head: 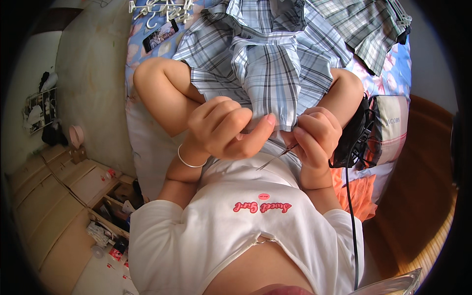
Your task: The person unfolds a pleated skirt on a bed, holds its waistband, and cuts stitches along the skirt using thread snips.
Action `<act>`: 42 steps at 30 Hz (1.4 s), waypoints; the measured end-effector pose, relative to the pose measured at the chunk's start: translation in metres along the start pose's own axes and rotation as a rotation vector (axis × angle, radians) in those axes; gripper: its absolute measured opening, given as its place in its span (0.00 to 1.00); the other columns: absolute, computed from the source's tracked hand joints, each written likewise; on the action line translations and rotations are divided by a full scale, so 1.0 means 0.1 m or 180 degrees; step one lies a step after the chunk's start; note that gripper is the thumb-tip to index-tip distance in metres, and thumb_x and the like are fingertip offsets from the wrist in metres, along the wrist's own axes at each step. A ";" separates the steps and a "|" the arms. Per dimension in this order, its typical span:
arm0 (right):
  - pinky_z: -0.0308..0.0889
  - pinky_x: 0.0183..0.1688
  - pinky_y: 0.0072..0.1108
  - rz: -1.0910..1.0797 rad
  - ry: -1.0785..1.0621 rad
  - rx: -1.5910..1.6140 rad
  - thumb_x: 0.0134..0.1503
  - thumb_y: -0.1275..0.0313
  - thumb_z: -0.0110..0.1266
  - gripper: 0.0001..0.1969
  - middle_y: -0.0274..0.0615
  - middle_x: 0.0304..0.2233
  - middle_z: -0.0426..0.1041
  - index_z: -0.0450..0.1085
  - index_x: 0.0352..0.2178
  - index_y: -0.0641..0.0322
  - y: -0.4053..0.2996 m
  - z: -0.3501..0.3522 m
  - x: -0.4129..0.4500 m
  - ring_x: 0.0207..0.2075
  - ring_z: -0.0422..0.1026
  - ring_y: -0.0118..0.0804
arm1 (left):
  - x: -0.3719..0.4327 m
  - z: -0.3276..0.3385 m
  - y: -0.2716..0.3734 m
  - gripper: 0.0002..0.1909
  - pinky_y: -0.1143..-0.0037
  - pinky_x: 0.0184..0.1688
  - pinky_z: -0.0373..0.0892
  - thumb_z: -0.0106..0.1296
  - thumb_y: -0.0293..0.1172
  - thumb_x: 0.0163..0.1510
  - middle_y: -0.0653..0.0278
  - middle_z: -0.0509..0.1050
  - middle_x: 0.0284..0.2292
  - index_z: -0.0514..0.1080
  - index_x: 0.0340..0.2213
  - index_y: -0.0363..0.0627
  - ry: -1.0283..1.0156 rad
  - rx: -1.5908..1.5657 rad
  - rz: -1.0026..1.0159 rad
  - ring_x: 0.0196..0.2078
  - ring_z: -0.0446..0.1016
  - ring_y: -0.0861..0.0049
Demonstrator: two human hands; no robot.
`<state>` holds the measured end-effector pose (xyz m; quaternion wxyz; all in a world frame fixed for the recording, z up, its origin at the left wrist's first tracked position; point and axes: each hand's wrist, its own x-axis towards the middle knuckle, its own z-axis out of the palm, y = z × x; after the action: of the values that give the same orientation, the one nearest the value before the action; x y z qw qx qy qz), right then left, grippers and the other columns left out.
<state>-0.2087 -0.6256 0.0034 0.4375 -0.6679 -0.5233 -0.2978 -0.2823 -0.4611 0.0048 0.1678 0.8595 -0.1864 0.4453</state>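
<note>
A blue, white and grey plaid pleated garment [271, 73] lies across my lap, one narrow section running down between my hands. At the left edge of that section is my left hand [228, 127], its fingers curled and its index finger lying over the cloth. The grip of its thumb on the cloth is partly hidden. On the opposite edge, my right hand [318, 132] is closed and touches the cloth's corner. A slim pointed metal tool [274, 158] sticks out of that fist, angled down towards my white shirt [236, 184]; its handle is mostly covered.
I sit cross-legged on a floral bedsheet [391, 70]. A phone [160, 36] with its screen lit lies beside white clip hangers [169, 11]. Another plaid skirt [363, 29] is at the far right. Nearby are a black bag [343, 140], a cable [350, 206] and orange fabric [356, 191].
</note>
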 end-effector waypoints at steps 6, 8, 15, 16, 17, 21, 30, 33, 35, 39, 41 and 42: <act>0.55 0.16 0.16 0.0123 -0.0007 0.0009 0.35 0.76 0.58 0.16 0.34 0.19 0.64 0.63 0.29 0.63 0.04 0.05 -0.04 0.14 0.59 0.27 | 0.01 -0.04 -0.02 0.11 0.83 0.19 0.63 0.54 0.28 0.43 0.71 0.62 0.22 0.68 0.31 0.54 0.0095 0.0169 0.0175 0.21 0.63 0.81; 0.55 0.16 0.16 0.0091 -0.0125 -0.0047 0.36 0.76 0.58 0.16 0.34 0.19 0.64 0.63 0.29 0.62 0.03 0.03 -0.02 0.14 0.59 0.27 | 0.01 -0.03 -0.03 0.11 0.82 0.21 0.65 0.54 0.28 0.42 0.70 0.63 0.22 0.68 0.31 0.53 0.0115 0.0139 0.0243 0.22 0.64 0.81; 0.52 0.16 0.15 -0.0324 -0.0084 -0.0229 0.38 0.80 0.57 0.14 0.31 0.17 0.61 0.64 0.28 0.60 0.03 0.00 0.02 0.13 0.55 0.25 | -0.01 -0.13 -0.02 0.11 0.74 0.23 0.71 0.49 0.22 0.44 0.63 0.64 0.27 0.64 0.33 0.46 -0.0233 0.0059 0.0362 0.26 0.66 0.72; 0.52 0.16 0.15 -0.0437 -0.0030 -0.0233 0.37 0.80 0.56 0.14 0.32 0.17 0.61 0.63 0.28 0.60 0.04 0.01 0.02 0.13 0.54 0.25 | -0.02 -0.14 -0.02 0.11 0.74 0.24 0.72 0.49 0.23 0.45 0.62 0.64 0.27 0.63 0.33 0.44 -0.0220 0.0090 0.0419 0.27 0.67 0.72; 0.52 0.16 0.15 -0.0433 -0.0033 -0.0238 0.37 0.80 0.56 0.14 0.32 0.17 0.61 0.63 0.28 0.60 0.05 0.00 0.03 0.13 0.54 0.25 | -0.03 -0.14 -0.02 0.11 0.74 0.25 0.72 0.49 0.23 0.45 0.62 0.65 0.27 0.62 0.34 0.43 -0.0207 0.0122 0.0476 0.27 0.67 0.71; 0.53 0.16 0.15 -0.0490 -0.0054 -0.0153 0.37 0.80 0.56 0.14 0.32 0.18 0.60 0.62 0.28 0.60 0.05 -0.02 0.06 0.13 0.55 0.25 | 0.03 -0.17 -0.02 0.11 0.73 0.26 0.72 0.48 0.23 0.46 0.61 0.65 0.28 0.62 0.34 0.41 -0.0300 0.0148 0.0508 0.27 0.68 0.71; 0.55 0.17 0.15 -0.0313 -0.0166 0.0091 0.35 0.79 0.56 0.16 0.33 0.19 0.59 0.63 0.30 0.60 0.02 -0.05 0.03 0.14 0.56 0.25 | 0.04 -0.20 -0.01 0.11 0.77 0.29 0.71 0.50 0.25 0.45 0.68 0.65 0.22 0.60 0.30 0.45 -0.0064 0.0101 0.0260 0.24 0.67 0.78; 0.55 0.17 0.15 -0.0231 -0.0179 0.0160 0.33 0.77 0.56 0.17 0.33 0.19 0.59 0.67 0.30 0.59 0.02 -0.07 0.04 0.14 0.56 0.25 | 0.09 -0.25 0.00 0.11 0.79 0.26 0.69 0.52 0.25 0.41 0.68 0.65 0.22 0.65 0.30 0.44 -0.0127 -0.0070 0.0002 0.23 0.66 0.79; 0.55 0.17 0.15 -0.0180 -0.0195 0.0113 0.33 0.77 0.56 0.16 0.33 0.20 0.59 0.69 0.30 0.58 0.04 -0.10 0.07 0.14 0.56 0.25 | 0.13 -0.27 -0.07 0.09 0.76 0.22 0.67 0.55 0.27 0.37 0.62 0.66 0.29 0.72 0.26 0.43 -0.0579 -0.0664 -0.0279 0.25 0.68 0.71; 0.57 0.20 0.15 0.1206 -0.0649 0.1136 0.34 0.76 0.56 0.11 0.34 0.21 0.60 0.74 0.26 0.60 0.10 -0.17 0.20 0.18 0.61 0.27 | 0.27 -0.16 -0.25 0.08 0.81 0.26 0.63 0.56 0.25 0.35 0.64 0.66 0.28 0.74 0.24 0.42 -0.0946 -0.1997 -0.1079 0.28 0.67 0.76; 0.59 0.24 0.15 0.1824 -0.0819 0.1993 0.34 0.78 0.57 0.10 0.35 0.22 0.61 0.73 0.24 0.63 0.13 -0.11 0.25 0.24 0.64 0.27 | 0.29 -0.20 -0.25 0.06 0.81 0.28 0.63 0.55 0.22 0.38 0.64 0.67 0.28 0.73 0.24 0.39 -0.0962 -0.2450 -0.1430 0.30 0.67 0.77; 0.59 0.28 0.16 0.2325 -0.0934 0.2620 0.38 0.80 0.56 0.07 0.37 0.23 0.63 0.71 0.24 0.67 0.11 -0.12 0.30 0.27 0.64 0.28 | 0.31 -0.20 -0.23 0.04 0.80 0.31 0.63 0.54 0.22 0.41 0.63 0.67 0.28 0.72 0.23 0.37 -0.1087 -0.3530 -0.2295 0.31 0.67 0.77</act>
<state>-0.1891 -0.6239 0.0313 0.6590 -0.6144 -0.3865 0.1971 -0.2688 -0.4369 0.0391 0.6895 0.7130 -0.1129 0.0584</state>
